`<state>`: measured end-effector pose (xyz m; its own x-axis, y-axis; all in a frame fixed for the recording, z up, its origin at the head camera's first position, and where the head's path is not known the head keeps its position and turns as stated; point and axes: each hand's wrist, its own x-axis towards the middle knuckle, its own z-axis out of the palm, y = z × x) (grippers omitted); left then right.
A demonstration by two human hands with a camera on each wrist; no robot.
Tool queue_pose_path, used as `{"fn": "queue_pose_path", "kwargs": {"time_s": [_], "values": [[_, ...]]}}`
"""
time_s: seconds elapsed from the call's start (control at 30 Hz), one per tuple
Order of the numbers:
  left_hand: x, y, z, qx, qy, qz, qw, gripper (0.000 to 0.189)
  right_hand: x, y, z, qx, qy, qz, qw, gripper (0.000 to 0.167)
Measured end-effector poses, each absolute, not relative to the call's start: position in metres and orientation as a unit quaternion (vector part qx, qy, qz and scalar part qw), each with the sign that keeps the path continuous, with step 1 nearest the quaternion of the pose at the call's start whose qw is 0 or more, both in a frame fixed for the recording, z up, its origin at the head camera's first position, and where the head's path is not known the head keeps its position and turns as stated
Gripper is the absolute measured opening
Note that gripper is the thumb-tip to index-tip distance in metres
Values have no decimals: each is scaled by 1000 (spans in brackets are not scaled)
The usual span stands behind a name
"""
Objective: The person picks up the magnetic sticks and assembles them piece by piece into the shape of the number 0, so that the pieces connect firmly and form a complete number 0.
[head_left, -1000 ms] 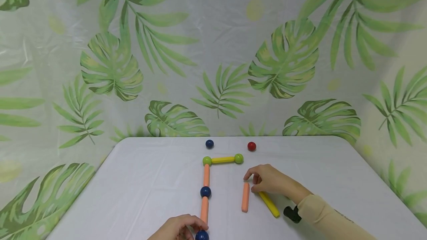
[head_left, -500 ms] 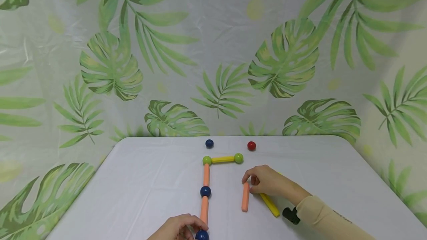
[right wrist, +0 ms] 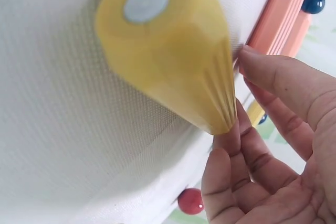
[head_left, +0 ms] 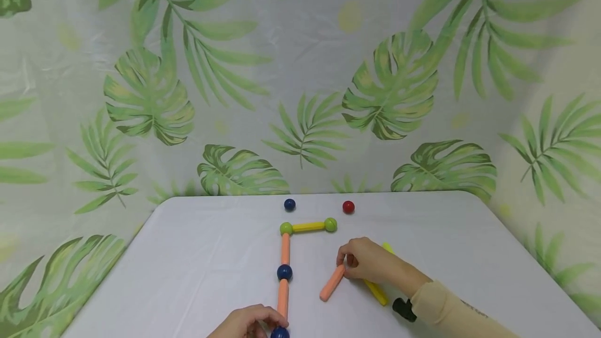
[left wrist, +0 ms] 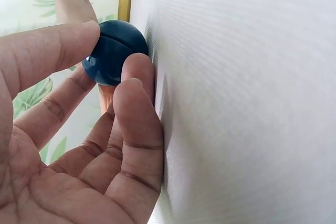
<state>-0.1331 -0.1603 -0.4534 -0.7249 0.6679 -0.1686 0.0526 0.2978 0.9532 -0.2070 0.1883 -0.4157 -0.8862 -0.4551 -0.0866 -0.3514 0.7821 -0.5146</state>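
At the near end of a chain, my left hand [head_left: 249, 321] pinches a dark blue ball [left wrist: 116, 48] between thumb and fingers. From it a salmon stick [head_left: 283, 299] runs away to a second blue ball [head_left: 284, 272], then another salmon stick [head_left: 285, 248] leads to a green ball [head_left: 286, 228]. A yellow stick [head_left: 308, 227] joins that to another green ball [head_left: 331, 224]. My right hand [head_left: 368, 261] pinches the far end of a loose salmon stick [head_left: 332, 283], which lies slanted. Under the right hand, a loose yellow stick [right wrist: 173, 51] is partly hidden.
Near the table's back edge lie a loose blue ball [head_left: 289, 204] and a red ball [head_left: 348, 207]. A black device [head_left: 404, 309] is at my right wrist. Behind the white table [head_left: 197, 254] hangs a leaf-patterned sheet [head_left: 300, 77].
My right hand has closed its fingers on the loose salmon stick, whose near end has swung left. The left hand stays at its blue ball. The head view has shifted slightly.
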Motion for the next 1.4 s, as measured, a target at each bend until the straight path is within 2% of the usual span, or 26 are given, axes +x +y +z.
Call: {"fn": "queue_pose_path", "kwargs": {"time_s": [0.57, 1.03, 1.4], "values": [[-132, -159, -450, 230, 753, 543, 290, 31, -200, 186, -417, -263, 924, -258, 100, 18], [-135, -161, -456, 226, 752, 544, 296, 31, -200, 183, -416, -271, 911, -281, 129, 13], [-139, -163, -458, 229, 758, 530, 304, 31, -173, 180, -412, -301, 883, -340, 122, 12]]}}
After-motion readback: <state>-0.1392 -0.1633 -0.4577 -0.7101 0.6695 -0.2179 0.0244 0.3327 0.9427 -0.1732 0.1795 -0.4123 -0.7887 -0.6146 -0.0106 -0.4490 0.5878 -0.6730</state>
